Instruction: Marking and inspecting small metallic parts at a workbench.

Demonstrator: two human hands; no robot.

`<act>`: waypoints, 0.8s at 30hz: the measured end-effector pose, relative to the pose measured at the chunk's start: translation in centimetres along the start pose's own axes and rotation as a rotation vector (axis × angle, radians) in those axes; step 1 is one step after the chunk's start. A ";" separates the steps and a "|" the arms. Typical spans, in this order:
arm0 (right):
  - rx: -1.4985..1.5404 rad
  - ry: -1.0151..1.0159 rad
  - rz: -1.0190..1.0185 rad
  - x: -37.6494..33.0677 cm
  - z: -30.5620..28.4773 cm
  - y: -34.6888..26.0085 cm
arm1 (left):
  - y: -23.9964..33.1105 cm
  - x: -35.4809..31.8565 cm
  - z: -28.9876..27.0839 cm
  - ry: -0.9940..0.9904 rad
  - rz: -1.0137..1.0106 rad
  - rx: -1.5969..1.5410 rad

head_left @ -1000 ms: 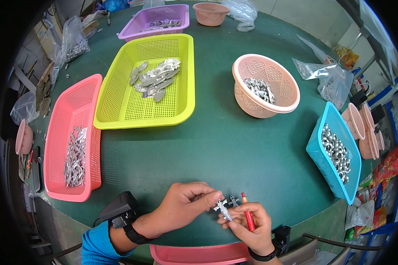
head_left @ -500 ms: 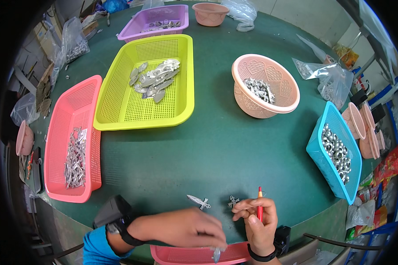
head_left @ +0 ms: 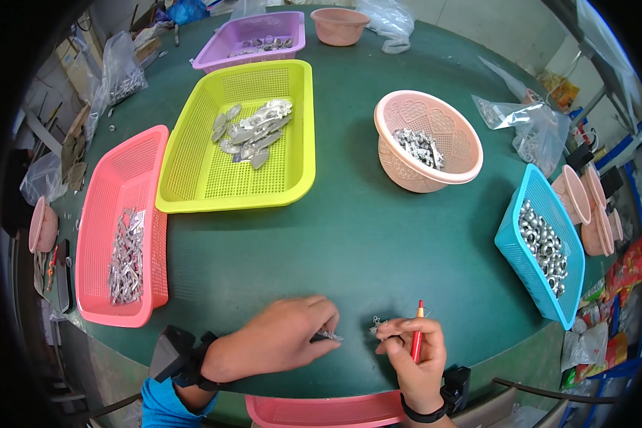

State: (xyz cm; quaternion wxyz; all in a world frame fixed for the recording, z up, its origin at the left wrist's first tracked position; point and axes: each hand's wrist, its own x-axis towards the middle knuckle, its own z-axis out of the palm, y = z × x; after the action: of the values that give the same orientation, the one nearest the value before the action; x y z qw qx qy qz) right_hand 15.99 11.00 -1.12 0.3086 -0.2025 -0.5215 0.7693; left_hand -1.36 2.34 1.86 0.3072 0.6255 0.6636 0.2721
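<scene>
My left hand [head_left: 292, 335] is on the green tabletop, its fingers pinched round a small silver dagger-shaped piece [head_left: 330, 335]. Only the ornate end of that piece pokes out past the fingertips. To its right, my right hand [head_left: 419, 357] grips a red pencil [head_left: 417, 332], tip up between the fingers. Just beyond those fingertips lies a small silver cross-shaped piece [head_left: 375, 324], partly covered by them. A pink basket [head_left: 321, 412] sits below the table's near edge, under both hands.
Left stands a pink basket [head_left: 157, 278] of silver pieces, beside a lime basket [head_left: 235, 207] with flat leaf-shaped pieces. A peach round basket [head_left: 414, 182] and a blue basket [head_left: 513, 250] of silver rings stand right. A purple basket [head_left: 214, 46] is at the far side.
My left hand has moved up from over the near pink basket, where it held a small silver piece, to the dagger-shaped piece and taken hold of it. My right hand has barely moved.
</scene>
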 end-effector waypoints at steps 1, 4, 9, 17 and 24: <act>-0.065 -0.010 -0.021 0.0 0.0 0.0 | 0.3 0.3 0.2 -0.027 -0.123 -0.216; -0.185 -0.041 -0.060 0.0 0.2 0.1 | 0.2 0.6 1.7 0.014 -0.267 -0.751; -0.127 -0.114 0.045 -0.2 0.3 0.1 | 0.6 0.7 2.0 0.097 -0.302 -1.156; -0.149 -0.118 0.091 -0.3 0.2 0.0 | 0.6 0.4 1.8 0.080 -0.248 -1.113; -0.105 -0.111 0.093 -0.2 0.3 -0.2 | 0.5 0.5 1.8 0.085 -0.267 -1.085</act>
State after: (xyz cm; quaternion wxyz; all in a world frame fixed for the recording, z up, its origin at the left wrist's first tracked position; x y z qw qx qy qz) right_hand 15.96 10.72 -0.79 0.2321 -0.1994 -0.5674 0.7645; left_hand 0.31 2.84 1.06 0.5897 0.2766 0.5138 0.5583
